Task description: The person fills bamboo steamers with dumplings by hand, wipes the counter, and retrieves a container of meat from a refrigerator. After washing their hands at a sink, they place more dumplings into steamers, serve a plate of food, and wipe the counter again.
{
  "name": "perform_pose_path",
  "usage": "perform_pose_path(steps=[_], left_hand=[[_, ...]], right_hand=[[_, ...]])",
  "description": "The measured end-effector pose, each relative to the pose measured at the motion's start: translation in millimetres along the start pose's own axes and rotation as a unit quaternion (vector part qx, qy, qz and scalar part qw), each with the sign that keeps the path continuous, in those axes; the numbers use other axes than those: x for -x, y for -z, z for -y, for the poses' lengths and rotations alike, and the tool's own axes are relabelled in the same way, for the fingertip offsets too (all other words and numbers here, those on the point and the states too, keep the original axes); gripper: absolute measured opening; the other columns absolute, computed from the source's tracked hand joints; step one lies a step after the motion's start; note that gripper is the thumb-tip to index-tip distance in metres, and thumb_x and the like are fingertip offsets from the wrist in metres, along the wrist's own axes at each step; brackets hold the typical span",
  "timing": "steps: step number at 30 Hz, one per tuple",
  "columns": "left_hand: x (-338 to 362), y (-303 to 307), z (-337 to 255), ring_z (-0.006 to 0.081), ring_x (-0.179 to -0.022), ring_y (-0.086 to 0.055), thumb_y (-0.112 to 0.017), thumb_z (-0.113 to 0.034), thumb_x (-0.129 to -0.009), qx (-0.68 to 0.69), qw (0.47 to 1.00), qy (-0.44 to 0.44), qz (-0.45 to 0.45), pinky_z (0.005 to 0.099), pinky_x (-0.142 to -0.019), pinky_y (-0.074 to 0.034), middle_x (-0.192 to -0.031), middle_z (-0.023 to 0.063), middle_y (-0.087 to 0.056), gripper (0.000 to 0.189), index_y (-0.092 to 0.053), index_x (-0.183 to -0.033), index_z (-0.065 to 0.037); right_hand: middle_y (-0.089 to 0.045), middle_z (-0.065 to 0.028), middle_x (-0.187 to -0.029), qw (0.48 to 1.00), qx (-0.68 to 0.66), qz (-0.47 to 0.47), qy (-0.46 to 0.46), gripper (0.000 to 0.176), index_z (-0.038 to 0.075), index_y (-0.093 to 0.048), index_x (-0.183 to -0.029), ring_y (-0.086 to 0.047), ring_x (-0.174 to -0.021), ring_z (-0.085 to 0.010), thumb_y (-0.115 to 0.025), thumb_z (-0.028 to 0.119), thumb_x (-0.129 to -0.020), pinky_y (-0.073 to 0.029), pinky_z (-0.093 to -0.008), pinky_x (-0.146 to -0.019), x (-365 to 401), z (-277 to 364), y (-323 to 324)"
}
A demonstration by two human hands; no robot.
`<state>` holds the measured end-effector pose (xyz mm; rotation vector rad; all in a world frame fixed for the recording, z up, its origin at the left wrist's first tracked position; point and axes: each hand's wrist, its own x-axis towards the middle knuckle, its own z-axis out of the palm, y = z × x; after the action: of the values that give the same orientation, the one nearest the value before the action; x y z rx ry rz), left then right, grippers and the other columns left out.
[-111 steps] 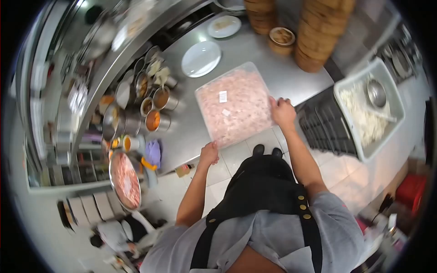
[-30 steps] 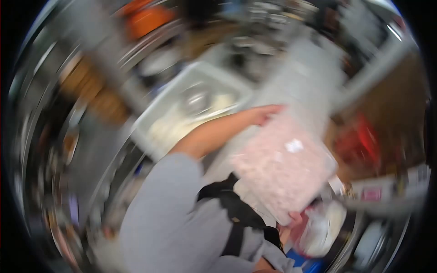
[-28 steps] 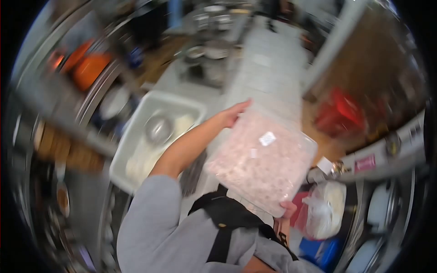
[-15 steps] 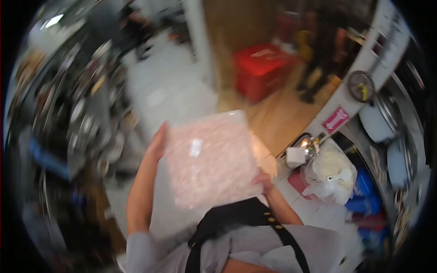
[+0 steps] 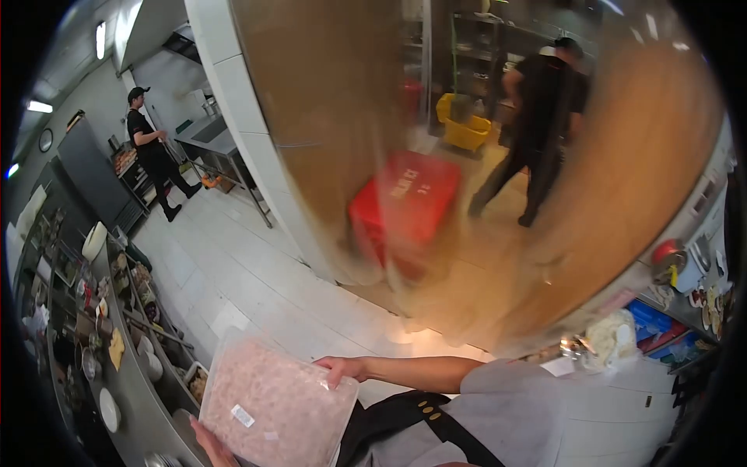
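A flat, square clear container of pale pink contents (image 5: 272, 393), with small white labels on top, is held low in front of my body. My left hand (image 5: 212, 445) supports its lower left edge, fingers against the side and partly hidden. At the upper right corner, my right hand (image 5: 341, 370) grips the rim, with the thumb side on top. The container is tilted and lies just right of a metal counter (image 5: 144, 405).
Shelving with bowls and food stands at the left. One person (image 5: 148, 148) stands at the back left, another person (image 5: 537, 124) behind plastic curtain strips (image 5: 327, 101). A red box (image 5: 408, 194) and a yellow mop bucket (image 5: 464, 124) are beyond. Bags and blue crates (image 5: 650, 323) are at the right.
The container and both hands have moved down and left in view. The view has turned, bringing the curtain strips closer and showing the back-left kitchen and person more clearly.
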<state>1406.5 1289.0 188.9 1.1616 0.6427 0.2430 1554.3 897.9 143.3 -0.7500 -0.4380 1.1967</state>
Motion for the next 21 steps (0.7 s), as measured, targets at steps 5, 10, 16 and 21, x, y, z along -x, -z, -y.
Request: perform_pose_path(steps=[5,10,16,21], left_hand=[[-178.6,35.7,-90.0,0.0286,-0.114,-0.052,-0.040,-0.057,-0.089,0.015,0.999,-0.039,0.010,0.0374,-0.097,-0.041,-0.129,0.0175,-0.048,0.073,-0.040,-0.130,0.004],[-320.3,-59.1,-224.6,0.0280,-0.109,-0.055,-0.037,-0.056,-0.091,0.126,0.975,0.055,0.175,0.0415,-0.097,-0.042,-0.117,0.0167,-0.058,0.064,-0.054,-0.116,0.000],[-651.0,-27.5,-208.0,0.0236,-0.101,-0.058,-0.040,-0.042,-0.094,-0.067,0.989,-0.056,0.116,0.0361,-0.090,-0.044,-0.116,0.0143,-0.057,0.051,-0.049,-0.121,0.000],[-735.9,-54.8,-77.7,0.0279,-0.100,-0.058,-0.048,-0.042,-0.091,0.107,0.978,0.134,0.122,0.0399,-0.091,-0.044,-0.115,0.0145,-0.058,0.052,-0.046,-0.125,-0.002]], right_hand=[[-0.055,-0.0130,-0.119,0.990,-0.105,0.046,-0.079,0.080,0.002,-0.039,-0.131,-0.056,-0.104,-0.0241,-0.061,0.004,-0.055,-0.047,-0.0384,-0.088,-174.2,58.8,43.5],[-0.055,-0.0216,-0.115,0.985,-0.170,0.007,0.018,0.074,-0.007,-0.040,-0.127,-0.057,-0.104,-0.0324,-0.055,0.006,-0.055,-0.047,-0.0454,-0.090,-290.9,117.5,81.5],[-0.055,-0.0224,-0.115,0.971,-0.198,-0.078,0.112,0.077,-0.006,-0.039,-0.128,-0.057,-0.102,-0.0358,-0.056,0.009,-0.054,-0.048,-0.0449,-0.089,-430.0,273.9,173.2],[-0.050,-0.0217,-0.122,0.951,-0.116,-0.100,0.269,0.083,-0.005,-0.034,-0.132,-0.052,-0.109,-0.0383,-0.055,0.010,-0.054,-0.044,-0.0464,-0.094,-605.0,403.6,256.1]])
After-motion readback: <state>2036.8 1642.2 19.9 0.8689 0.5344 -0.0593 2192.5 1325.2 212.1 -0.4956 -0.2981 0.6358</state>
